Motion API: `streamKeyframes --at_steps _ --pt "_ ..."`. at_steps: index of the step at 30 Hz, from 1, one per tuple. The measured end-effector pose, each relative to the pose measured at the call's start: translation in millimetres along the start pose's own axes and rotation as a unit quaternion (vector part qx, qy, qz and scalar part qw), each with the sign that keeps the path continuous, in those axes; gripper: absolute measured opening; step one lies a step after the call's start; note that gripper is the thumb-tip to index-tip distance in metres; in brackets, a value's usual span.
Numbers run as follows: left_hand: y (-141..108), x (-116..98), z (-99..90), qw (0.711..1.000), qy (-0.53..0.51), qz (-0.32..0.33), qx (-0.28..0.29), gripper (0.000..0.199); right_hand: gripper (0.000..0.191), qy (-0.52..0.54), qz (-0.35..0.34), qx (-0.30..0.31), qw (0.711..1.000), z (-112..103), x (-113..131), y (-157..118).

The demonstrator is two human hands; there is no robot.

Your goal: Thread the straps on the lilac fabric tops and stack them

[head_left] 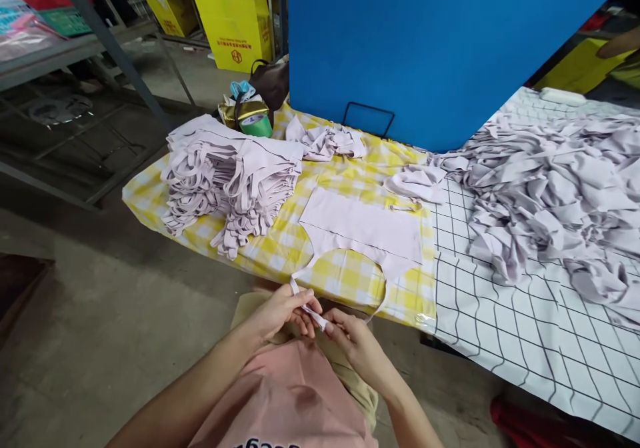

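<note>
A pale lilac camisole top (360, 225) lies spread on the yellow checked cloth, its straps pointing towards me. My left hand (290, 309) pinches one of its straps just off the table's front edge. My right hand (353, 341) grips the end of that same strap, so a short length runs between the two hands. The other strap hangs over the edge behind my right hand. To the left stands a thick stack of similar tops (235, 168), with straps bunched at the near side.
A large heap of crumpled lilac garments (555, 188) covers the grid-patterned cloth (500, 315) on the right. A blue panel (410, 48) rises at the back. Small loose pieces (325, 143) lie before it. A green tape roll (256, 125) sits behind the stack; yellow boxes (233, 31) stand beyond.
</note>
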State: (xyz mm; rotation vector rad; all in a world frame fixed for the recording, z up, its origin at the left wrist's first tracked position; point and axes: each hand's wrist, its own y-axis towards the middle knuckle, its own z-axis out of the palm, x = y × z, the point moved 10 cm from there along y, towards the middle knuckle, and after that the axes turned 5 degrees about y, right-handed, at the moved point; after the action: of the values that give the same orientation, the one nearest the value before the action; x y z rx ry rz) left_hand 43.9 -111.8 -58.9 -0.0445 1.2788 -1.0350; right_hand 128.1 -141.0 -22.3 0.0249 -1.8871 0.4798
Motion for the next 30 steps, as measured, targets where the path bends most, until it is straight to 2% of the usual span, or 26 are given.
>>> streamKeyframes --at_steps 2,4,5,7,8,9,10,11,13,16,21,30 --pt "0.7 0.8 -14.5 0.997 0.047 -0.016 -0.052 0.051 0.029 0.029 0.032 -0.025 0.999 -8.5 -6.8 1.4" --pt "-3.1 -4.0 -30.3 0.976 0.178 -0.02 -0.122 0.048 0.031 0.054 0.054 -0.055 0.996 -17.9 -11.8 1.3" --pt "-7.8 -14.1 -37.5 0.949 0.263 0.003 -0.172 0.045 0.032 0.067 0.062 -0.067 0.994 -21.6 -13.9 1.2" --pt "-25.6 -49.2 -38.2 0.859 0.411 0.118 -0.281 0.037 0.035 0.088 0.076 -0.084 0.99 -27.1 -16.8 1.8" --pt "-37.2 -66.9 -27.9 0.807 0.459 0.198 -0.315 0.031 0.037 0.095 0.079 -0.092 0.988 -29.0 -17.5 2.4" --pt "-47.3 -79.2 -12.3 0.76 0.492 0.275 -0.323 0.023 0.038 0.101 0.081 -0.099 0.987 -30.4 -18.0 3.2" --pt "-54.0 -85.5 5.7 0.723 0.518 0.339 -0.307 0.017 0.038 0.103 0.083 -0.105 0.986 -31.4 -18.2 3.9" --pt "-57.0 -86.6 22.9 0.695 0.54 0.386 -0.277 0.013 0.039 0.105 0.083 -0.112 0.985 -32.3 -18.1 4.5" --pt "-55.1 -80.9 47.1 0.657 0.577 0.432 -0.222 0.013 0.039 0.102 0.082 -0.126 0.983 -34.0 -17.1 5.2" --pt "-46.4 -72.1 56.6 0.632 0.604 0.442 -0.201 0.017 0.041 0.096 0.084 -0.14 0.982 -36.0 -15.4 4.9" --pt "-40.9 -66.8 54.7 0.623 0.612 0.449 -0.189 0.024 0.04 0.11 0.087 -0.145 0.979 -38.3 -13.6 4.7" --pt "-43.9 -71.2 48.7 0.597 0.619 0.46 -0.219 0.021 0.035 0.136 0.078 -0.106 0.982 -32.6 -8.3 8.4"
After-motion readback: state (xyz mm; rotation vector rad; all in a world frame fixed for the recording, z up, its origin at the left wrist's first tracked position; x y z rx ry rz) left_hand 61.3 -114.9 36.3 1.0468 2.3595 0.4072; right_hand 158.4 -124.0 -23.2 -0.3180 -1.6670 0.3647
